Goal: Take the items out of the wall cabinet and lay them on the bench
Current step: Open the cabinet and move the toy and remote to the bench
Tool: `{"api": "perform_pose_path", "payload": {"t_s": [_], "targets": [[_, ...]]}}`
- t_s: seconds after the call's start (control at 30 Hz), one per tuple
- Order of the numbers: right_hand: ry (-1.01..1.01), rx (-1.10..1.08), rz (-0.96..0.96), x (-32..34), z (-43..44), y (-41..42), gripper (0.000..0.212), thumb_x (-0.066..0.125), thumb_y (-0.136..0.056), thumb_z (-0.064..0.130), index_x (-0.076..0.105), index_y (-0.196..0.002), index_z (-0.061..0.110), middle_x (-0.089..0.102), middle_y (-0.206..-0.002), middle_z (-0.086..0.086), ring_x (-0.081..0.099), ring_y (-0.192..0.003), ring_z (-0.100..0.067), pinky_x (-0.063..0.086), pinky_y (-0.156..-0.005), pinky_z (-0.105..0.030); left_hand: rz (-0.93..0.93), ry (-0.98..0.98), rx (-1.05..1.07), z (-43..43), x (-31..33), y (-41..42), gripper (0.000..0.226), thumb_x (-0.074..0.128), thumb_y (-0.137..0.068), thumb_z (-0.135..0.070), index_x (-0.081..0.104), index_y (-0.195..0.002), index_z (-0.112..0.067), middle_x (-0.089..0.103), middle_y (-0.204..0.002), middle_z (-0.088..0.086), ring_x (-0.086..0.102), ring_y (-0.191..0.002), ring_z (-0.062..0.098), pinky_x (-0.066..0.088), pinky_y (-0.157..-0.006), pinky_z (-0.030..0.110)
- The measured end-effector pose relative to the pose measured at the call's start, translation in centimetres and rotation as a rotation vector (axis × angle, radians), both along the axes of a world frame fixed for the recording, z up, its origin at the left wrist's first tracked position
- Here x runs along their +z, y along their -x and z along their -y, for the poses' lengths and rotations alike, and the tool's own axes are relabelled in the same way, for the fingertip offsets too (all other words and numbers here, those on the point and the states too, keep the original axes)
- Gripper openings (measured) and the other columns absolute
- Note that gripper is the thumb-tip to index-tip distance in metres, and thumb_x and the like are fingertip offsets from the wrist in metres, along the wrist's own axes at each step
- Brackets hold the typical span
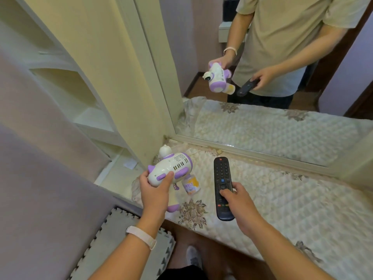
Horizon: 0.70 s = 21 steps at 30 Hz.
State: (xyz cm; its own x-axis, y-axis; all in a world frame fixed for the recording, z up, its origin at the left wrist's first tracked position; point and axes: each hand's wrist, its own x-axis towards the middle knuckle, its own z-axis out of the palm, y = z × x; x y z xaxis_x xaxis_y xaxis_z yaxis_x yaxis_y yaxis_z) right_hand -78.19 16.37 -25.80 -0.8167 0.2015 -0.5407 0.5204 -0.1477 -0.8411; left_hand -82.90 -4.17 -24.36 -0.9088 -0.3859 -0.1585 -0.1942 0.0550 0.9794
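My left hand (154,189) grips a white and purple toy bubble gun (171,167), with a small yellow-labelled bottle (190,185) fixed under it, just above the left end of the bench (292,199). My right hand (240,201) holds a black remote control (222,184) over the bench's quilted cream cover, buttons facing up. The open wall cabinet (94,116) with cream shelves stands to the left of the bench.
A large mirror (262,122) runs along the wall behind the bench and reflects me and both items. A scrap of paper (130,164) lies on the cabinet's bottom shelf. Grey foam mats (113,239) cover the floor at lower left, and my shoe (193,257) shows below.
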Motion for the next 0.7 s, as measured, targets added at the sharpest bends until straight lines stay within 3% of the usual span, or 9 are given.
{"api": "perform_pose_path", "payload": {"t_s": [0.2, 0.33, 0.53, 0.7], "targets": [[0.04, 0.006, 0.069, -2.2, -0.1, 4.0, 0.017, 0.054, -0.095, 0.01, 0.051, -0.109, 0.017, 0.067, -0.098, -0.011, 0.069, -0.079, -0.024, 0.052, -0.06, -0.031, 0.046, -0.051, 0.02, -0.3, -2.3, 4.2, 0.051, 0.082, -0.075, -0.027, 0.048, -0.113, -0.034, 0.064, -0.112, -0.002, 0.068, -0.098, 0.02, 0.059, -0.078, 0.045], [0.025, -0.006, 0.141, -4.0, 0.1, 7.2, 0.02, 0.056, -0.092, 0.008, 0.049, -0.11, 0.013, 0.067, -0.101, -0.014, 0.069, -0.081, -0.027, 0.055, -0.067, -0.037, 0.049, -0.043, 0.007, 0.1, -3.8, 7.3, 0.052, 0.081, -0.077, -0.02, 0.046, -0.116, -0.028, 0.062, -0.113, 0.0, 0.066, -0.099, 0.018, 0.056, -0.065, 0.027], [-0.048, -0.002, 0.242, -6.8, 0.8, 11.8, 0.023, 0.059, -0.089, 0.01, 0.049, -0.11, 0.014, 0.066, -0.104, -0.015, 0.069, -0.088, -0.03, 0.055, -0.078, -0.043, 0.054, -0.075, -0.008, 0.5, -6.4, 11.8, 0.053, 0.083, -0.074, -0.015, 0.048, -0.111, -0.028, 0.062, -0.112, 0.001, 0.066, -0.096, 0.013, 0.056, -0.066, 0.02], [-0.073, -0.042, 0.335, -9.2, 1.9, 15.2, 0.023, 0.06, -0.089, 0.01, 0.05, -0.109, 0.013, 0.067, -0.104, -0.017, 0.069, -0.089, -0.031, 0.055, -0.075, -0.041, 0.074, -0.088, -0.051, 0.8, -8.9, 15.5, 0.058, 0.084, -0.073, -0.014, 0.048, -0.118, -0.021, 0.06, -0.115, 0.0, 0.064, -0.099, 0.006, 0.056, -0.074, 0.018]]}}
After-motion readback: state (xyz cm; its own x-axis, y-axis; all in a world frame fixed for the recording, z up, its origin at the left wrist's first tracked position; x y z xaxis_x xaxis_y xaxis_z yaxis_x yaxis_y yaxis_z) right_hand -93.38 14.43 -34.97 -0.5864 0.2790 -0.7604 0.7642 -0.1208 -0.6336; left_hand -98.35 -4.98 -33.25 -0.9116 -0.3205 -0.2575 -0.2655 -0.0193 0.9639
